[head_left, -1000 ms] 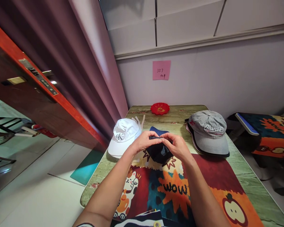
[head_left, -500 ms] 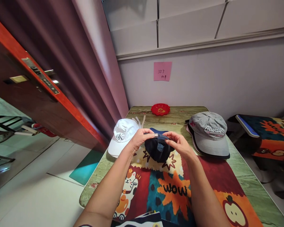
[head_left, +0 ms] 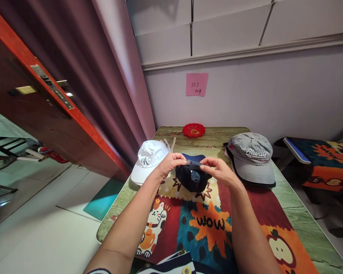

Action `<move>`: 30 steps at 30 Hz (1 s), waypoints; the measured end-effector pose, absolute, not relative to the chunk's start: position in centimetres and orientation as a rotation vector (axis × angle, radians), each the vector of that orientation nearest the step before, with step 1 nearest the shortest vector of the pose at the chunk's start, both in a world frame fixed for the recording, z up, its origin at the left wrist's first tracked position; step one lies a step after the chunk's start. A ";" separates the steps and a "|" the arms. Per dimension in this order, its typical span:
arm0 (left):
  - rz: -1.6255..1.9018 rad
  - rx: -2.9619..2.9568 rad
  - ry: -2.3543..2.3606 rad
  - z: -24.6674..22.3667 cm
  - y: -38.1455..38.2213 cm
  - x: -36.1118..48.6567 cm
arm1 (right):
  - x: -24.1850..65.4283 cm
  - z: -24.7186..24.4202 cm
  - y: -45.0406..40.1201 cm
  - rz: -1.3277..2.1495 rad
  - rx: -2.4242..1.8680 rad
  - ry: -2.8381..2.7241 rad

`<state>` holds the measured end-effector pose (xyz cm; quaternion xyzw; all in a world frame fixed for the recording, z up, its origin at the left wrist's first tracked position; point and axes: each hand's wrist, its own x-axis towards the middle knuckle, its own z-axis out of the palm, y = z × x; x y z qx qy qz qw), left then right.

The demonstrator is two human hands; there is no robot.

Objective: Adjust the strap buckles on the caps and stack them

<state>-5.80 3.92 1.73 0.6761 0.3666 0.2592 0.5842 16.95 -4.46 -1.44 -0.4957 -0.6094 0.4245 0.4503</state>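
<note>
A dark navy baseball cap (head_left: 185,182) is near the middle of the table, its back opening facing me and its brim (head_left: 194,156) pointing away. My left hand (head_left: 171,163) pinches one end of the cap's back strap (head_left: 194,165), by a small pale piece whose kind is unclear. The other side of that strap is between the thumb and fingers of my right hand (head_left: 219,171). To the left sits a white cap (head_left: 148,158) with "CK" lettering. On the right, a grey cap (head_left: 254,152) reading "Always" lies stacked over a darker cap.
A red scalloped dish (head_left: 193,130) stands at the table's far edge, below a pink note (head_left: 197,84) on the wall. Under the cap lies a colourful printed mat (head_left: 185,228). An open door (head_left: 45,102) and curtain are at the left; another table (head_left: 328,163) is at the right.
My hands have shifted slightly on the strap, and the gap under it shows more openly. The whole view has moved a little.
</note>
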 end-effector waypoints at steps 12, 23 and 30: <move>0.519 1.674 0.824 0.6 3.8 -6.4 | 17.8 -1.9 -4.3 0.941 -1.236 -1.582; 0.302 1.974 0.819 -0.4 2.0 -8.7 | 22.2 -3.8 -6.0 0.947 -1.569 -1.736; 0.373 1.999 0.830 -1.9 2.6 -9.3 | 23.3 -4.3 -6.2 0.904 -1.554 -1.754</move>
